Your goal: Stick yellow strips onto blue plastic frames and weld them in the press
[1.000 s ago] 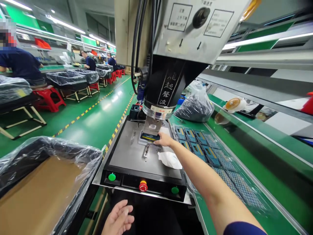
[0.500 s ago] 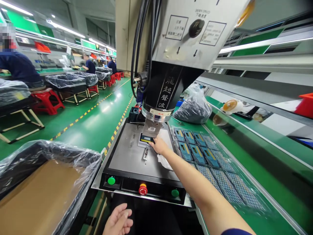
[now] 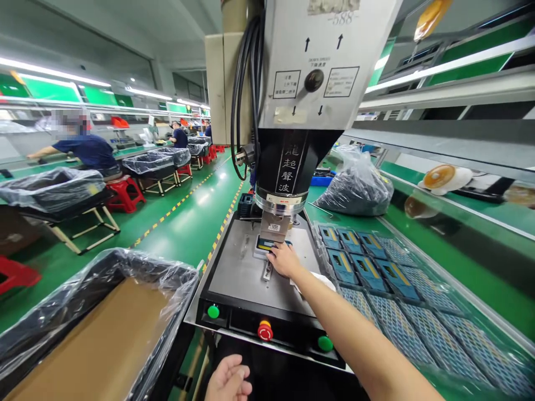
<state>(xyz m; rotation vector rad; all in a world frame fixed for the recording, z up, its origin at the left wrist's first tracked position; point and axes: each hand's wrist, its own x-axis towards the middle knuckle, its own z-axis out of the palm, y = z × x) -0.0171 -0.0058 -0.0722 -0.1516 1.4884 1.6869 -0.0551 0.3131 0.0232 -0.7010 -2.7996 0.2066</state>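
My right hand (image 3: 285,260) reaches under the metal horn (image 3: 275,225) of the ultrasonic welding press (image 3: 284,167). Its fingers are closed on the right end of a dark blue plastic housing with a yellow strip (image 3: 264,245), which sits in the fixture on the press's metal base plate (image 3: 234,273). Part of the housing is hidden by the hand and the horn. Below the press's front edge, my left hand (image 3: 229,380) hangs in the air with nothing in it, fingers loosely bent and apart.
Green buttons (image 3: 213,311) and a red emergency stop (image 3: 264,331) line the press front. On the right, a clear tray (image 3: 368,289) holds several blue housings. A plastic-lined bin (image 3: 100,267) with cardboard stands left. A filled bag (image 3: 355,186) lies behind the tray. Co-workers (image 3: 87,147) sit far left.
The camera view has turned left and tilted up, so the press appears further right and lower. My right hand stays at the housing, with its fingers further over it. My left hand remains below the press.
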